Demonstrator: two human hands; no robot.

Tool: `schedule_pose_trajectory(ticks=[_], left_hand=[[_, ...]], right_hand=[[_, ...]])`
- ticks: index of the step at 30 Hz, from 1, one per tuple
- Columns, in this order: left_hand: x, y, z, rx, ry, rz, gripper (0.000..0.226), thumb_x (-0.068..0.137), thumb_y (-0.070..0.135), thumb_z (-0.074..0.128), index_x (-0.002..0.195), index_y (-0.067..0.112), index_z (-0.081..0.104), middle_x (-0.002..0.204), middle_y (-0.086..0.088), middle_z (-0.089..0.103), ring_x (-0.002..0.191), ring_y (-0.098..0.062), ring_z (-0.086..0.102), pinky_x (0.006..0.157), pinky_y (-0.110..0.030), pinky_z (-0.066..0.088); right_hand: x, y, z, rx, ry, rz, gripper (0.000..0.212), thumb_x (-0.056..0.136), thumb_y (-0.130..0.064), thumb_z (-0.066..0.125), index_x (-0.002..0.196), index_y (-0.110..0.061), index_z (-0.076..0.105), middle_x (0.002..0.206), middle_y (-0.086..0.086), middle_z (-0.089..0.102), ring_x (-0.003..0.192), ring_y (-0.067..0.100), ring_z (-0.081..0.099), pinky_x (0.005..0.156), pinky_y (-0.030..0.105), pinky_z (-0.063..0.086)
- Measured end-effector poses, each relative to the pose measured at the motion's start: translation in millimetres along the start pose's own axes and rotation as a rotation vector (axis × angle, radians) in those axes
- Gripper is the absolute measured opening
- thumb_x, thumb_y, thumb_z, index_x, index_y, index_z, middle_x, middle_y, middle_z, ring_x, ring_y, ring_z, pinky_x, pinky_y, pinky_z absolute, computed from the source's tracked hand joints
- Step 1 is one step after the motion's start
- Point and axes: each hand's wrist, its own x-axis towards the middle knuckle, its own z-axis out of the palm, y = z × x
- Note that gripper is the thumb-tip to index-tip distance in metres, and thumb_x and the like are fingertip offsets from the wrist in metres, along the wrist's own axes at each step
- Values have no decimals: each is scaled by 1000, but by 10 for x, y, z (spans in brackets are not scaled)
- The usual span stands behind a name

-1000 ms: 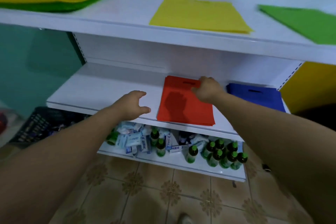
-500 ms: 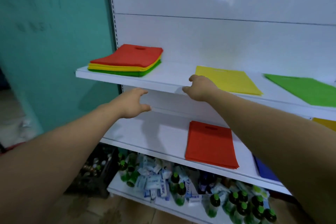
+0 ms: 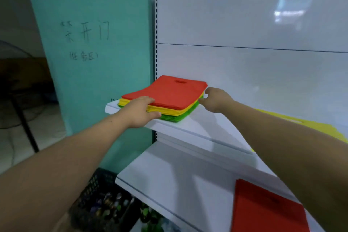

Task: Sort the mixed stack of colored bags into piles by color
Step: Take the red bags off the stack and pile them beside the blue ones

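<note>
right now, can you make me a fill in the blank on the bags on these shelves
1. The top bag of the stack is ____.
2. Its bottom layer is ____.
3. The layer between them is ____.
4. The red pile lies on the ____ shelf.

Missing words: red; green; yellow; lower.

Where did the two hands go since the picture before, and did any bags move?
Both hands rose to the mixed stack on the upper shelf. The right hand left the red pile on the lower shelf and now sits at the stack's right edge; the left hand touches its front corner. The stack and the red pile stayed put.
</note>
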Motion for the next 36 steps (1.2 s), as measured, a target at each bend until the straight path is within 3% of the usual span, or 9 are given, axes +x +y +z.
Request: schedule_pose_trajectory(ticks=[10,18,21,25,27,31,36], left_hand=[[899,-514,-69,-20,21,-85,64,89,51,55,141,15,42,144,-6,43,129,-24,44,108,-35,35],[1584,-973,12,-41,-84,-20,54,93,43,53,136,12,48,138,-8,51,122,-25,51,104,-33,39],[1761,-1085,14,-17,-171,19,61,88,45,59,140,15,44,143,-6,46,128,-23,46,107,-31,35],[1878,-1141,8,18,-324,38,77,82,55,62,145,19,36,149,-3,38,133,-21,40,109,-29,29],[1921,-1156,12,14,-362,51,81,79,60,61,145,20,36,150,-2,37,134,-21,39,111,-30,29],[1951,-1134,43,-2,-373,97,82,78,61,63,144,20,37,149,-2,38,133,-20,40,110,-30,29],[1915,-1057,9,-9,-388,118,83,76,60,66,143,20,38,149,-2,38,133,-21,40,109,-31,29]], right_hand=[[1028,-201,409,-9,-11,21,59,93,-48,48,132,-3,44,135,18,50,123,33,49,96,35,41],[1373,-273,660,-3,47,267,74,87,-60,52,134,-3,40,133,21,50,122,36,48,98,37,41],[1400,-325,673,-3,53,375,81,84,-62,57,137,-6,36,135,22,43,123,36,47,99,38,41],[1392,-351,664,49,6,443,71,81,-51,67,127,-4,41,119,14,59,109,32,59,85,36,47],[1367,-358,647,83,58,467,62,83,-38,70,125,-4,42,119,13,59,111,32,57,85,34,45],[1273,-383,628,73,212,479,48,89,-11,51,135,-8,36,124,20,55,114,37,54,90,37,44],[1103,-417,544,20,370,351,51,90,-5,37,140,-13,32,127,18,48,113,40,50,89,41,42]])
